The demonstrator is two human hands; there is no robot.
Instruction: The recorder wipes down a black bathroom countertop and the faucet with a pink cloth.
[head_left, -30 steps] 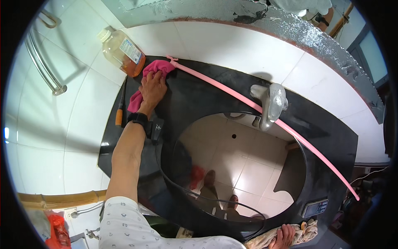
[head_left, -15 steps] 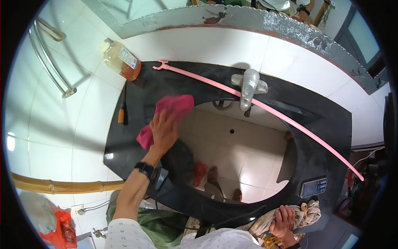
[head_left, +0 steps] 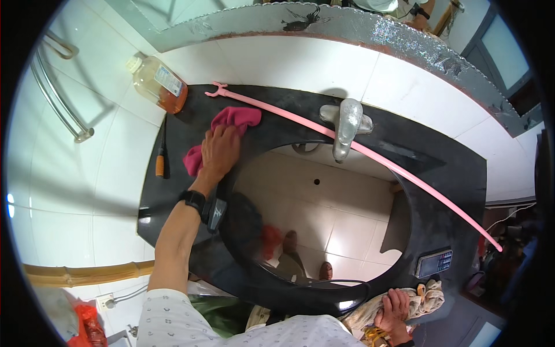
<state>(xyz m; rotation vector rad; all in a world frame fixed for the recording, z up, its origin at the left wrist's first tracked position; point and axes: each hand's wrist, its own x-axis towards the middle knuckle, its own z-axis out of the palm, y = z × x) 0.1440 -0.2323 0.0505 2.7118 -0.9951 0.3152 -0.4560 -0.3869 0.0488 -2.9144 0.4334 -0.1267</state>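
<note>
My left hand [head_left: 221, 152] presses a bunched pink cloth [head_left: 236, 117] onto the black countertop [head_left: 173, 202], left of its large oval opening. Fingers curl over the cloth, which sticks out above and beside them. At the front right edge, my right hand [head_left: 394, 312] is closed on a crumpled beige patterned cloth [head_left: 425, 301]. A dark mobile phone with keys [head_left: 433, 264] lies just beyond that hand. Across the back of the counter runs a long pink pole with a forked end [head_left: 298, 120], passing by a metal faucet [head_left: 347, 127].
Floor tiles show through the oval opening [head_left: 324, 202]. In the back left corner stands a bottle of amber liquid [head_left: 159, 85]. An orange-handled tool [head_left: 160, 165] lies along the left edge. A mirror [head_left: 260, 20] spans the back wall, and a bamboo pole [head_left: 87, 274] reaches in from the left.
My left hand and the pink cloth have slid a little away from me and left across the counter. The view has shifted slightly; my right hand stays on the beige cloth.
</note>
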